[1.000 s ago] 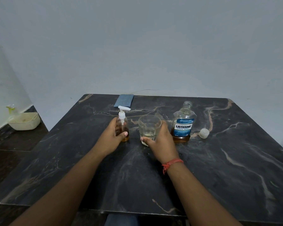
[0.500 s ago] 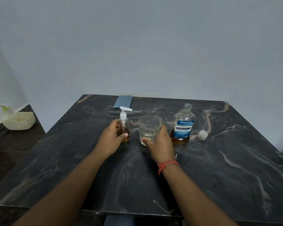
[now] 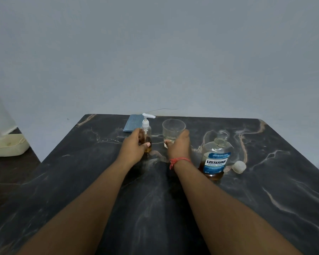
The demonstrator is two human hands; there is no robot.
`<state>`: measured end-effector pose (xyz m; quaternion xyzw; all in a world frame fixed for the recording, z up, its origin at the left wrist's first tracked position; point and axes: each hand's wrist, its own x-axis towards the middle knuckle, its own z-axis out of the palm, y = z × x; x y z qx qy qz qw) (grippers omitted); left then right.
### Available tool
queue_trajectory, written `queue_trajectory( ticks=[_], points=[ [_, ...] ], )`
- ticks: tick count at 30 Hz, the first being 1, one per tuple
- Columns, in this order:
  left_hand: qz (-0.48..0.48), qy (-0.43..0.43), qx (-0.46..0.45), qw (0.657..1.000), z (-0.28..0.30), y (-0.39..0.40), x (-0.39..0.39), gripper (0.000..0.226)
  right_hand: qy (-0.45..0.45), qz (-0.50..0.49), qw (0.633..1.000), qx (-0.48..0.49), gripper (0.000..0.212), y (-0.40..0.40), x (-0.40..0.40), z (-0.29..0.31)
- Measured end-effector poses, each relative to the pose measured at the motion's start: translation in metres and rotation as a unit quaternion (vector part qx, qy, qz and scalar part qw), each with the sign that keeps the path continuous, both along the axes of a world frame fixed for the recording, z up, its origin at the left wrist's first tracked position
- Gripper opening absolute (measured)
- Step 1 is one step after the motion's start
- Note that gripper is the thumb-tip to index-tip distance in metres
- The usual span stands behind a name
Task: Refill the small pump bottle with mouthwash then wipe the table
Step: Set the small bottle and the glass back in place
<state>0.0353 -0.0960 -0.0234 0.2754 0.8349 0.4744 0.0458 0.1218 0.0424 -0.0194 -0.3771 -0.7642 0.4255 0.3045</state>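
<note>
1. Small pump bottle (image 3: 146, 134): clear plastic, white pump head with its spout pointing right, amber liquid filling only the bottom part. It stands upright on the dark marble table (image 3: 265, 190), toward the far edge, left of centre.
2. Left hand (image 3: 134, 146) grips the bottle's lower body; fingers are wrapped round the left side, the thumb lies across the front near the base.
3. Glass (image 3: 173, 131): clear tumbler, upright, just right of the pump bottle and apart from it, with a thin layer of pale liquid at the bottom. Right hand (image 3: 179, 146) holds its lower part, fingers curled round it. A red thread (image 3: 179, 160) circles that wrist.
4. Mouthwash bottle (image 3: 216, 159): uncapped, blue label, amber liquid low in it, nearer and to the right of the glass. Its white cap (image 3: 239, 166) lies on the table just right of it.
5. Blue cloth (image 3: 133, 123): folded, flat, behind the pump bottle at the far edge.
6. Cream basket (image 3: 9, 147) sits on a lower surface at far left.
7. Versus half a second ago: pump bottle and glass both sit farther from the person, now behind the mouthwash bottle rather than level with it; both grips are unchanged.
</note>
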Motion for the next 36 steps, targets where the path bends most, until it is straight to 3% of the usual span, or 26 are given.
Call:
queue_trajectory(
  ticks=[5, 15, 36],
  points=[
    [0.001, 0.024, -0.017, 1.0, 0.001, 0.048, -0.044, 0.036, -0.005, -0.068, 0.998, -0.017, 0.037, 0.033, -0.048, 0.003],
    [0.008, 0.044, -0.032, 0.998, 0.001, 0.111, -0.12, 0.036, 0.038, -0.119, 0.992, -0.035, 0.051, 0.067, -0.118, 0.002],
    [0.048, 0.022, -0.015, 0.998, -0.003, 0.137, -0.139, 0.049, 0.037, -0.096, 0.993, -0.05, 0.065, 0.081, -0.142, -0.004]
  ],
)
